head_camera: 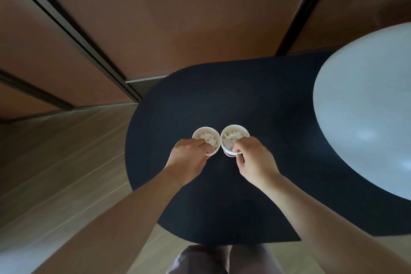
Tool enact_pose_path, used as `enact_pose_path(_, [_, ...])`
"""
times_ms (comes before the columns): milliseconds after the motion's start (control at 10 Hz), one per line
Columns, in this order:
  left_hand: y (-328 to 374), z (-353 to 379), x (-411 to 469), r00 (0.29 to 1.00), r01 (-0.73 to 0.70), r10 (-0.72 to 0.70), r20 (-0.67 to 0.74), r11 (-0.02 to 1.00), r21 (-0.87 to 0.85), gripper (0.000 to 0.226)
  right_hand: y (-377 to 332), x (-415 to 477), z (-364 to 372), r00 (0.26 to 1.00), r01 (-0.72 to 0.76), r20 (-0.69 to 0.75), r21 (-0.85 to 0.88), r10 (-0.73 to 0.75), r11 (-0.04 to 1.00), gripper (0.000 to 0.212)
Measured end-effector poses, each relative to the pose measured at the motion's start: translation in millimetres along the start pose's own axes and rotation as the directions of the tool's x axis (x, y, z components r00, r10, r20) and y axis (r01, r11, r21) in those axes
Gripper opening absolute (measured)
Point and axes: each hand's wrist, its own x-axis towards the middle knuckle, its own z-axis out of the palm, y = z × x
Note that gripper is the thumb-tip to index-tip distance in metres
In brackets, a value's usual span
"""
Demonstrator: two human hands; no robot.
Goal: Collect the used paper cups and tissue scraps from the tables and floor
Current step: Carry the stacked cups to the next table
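Brown wall panels [155, 6] with dark vertical strips rising behind, pale wood floor [62, 162] spreading at left.

Left fingers [203, 143] curling over the near rim of the left cup [205, 138], tips dipping inside and pinching the rim. Right fingers [239, 147] pinching the near rim of the right cup [234, 137] the same way, thumb pressing the outer wall below the rim. Both pairs of fingers closing on a cup, none spread loose.

Cups standing upright side by side, rims touching or very nearly touching; hard telling which. White inside, a band of red showing on the outer walls near the base. Crumpled white tissue [229, 138] filling each cup.

Left hand [189, 158] and right hand [255, 160] reaching forward from bare forearms, wrists angling inward toward each other.

Both cups sitting on a dark counter [200, 100] with a rounded outline, near its middle. Whether resting fully or lifting slightly, not showing.

Overlapping the dark top at right, a pale round counter [367, 107], bare and glossy, well apart from the cups.

At the bottom edge, light trousers [200, 260] showing just beyond the dark top's near edge.
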Motion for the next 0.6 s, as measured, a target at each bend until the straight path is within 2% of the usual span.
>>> enact_pose_path(300, [-11.9,17.2,4.0,0.996,0.053,-0.052,0.079,0.999,-0.009,0.024,5.5,-1.1,9.2,0.999,0.018,0.039,0.005,-0.019,1.0,0.017])
enact_pose_path(400, [-10.3,12.1,3.3,0.994,0.067,-0.066,0.084,0.998,-0.014,0.029,2.2,-2.9,6.4,0.996,0.006,0.086,-0.003,-0.005,1.0,0.025])
enact_pose_path(500, [-8.2,6.8,1.2,0.994,0.071,-0.067,0.085,0.997,-0.035,0.037,-2.9,-6.0,3.7,0.995,0.004,0.104,-0.001,-0.004,1.0,0.03])
enact_pose_path(600, [-4.3,-1.5,-4.3,0.999,0.039,-0.038,0.021,0.998,-0.051,0.04,-12.1,-12.4,-1.1,0.998,0.02,0.057,0.012,-0.02,1.0,0.029])
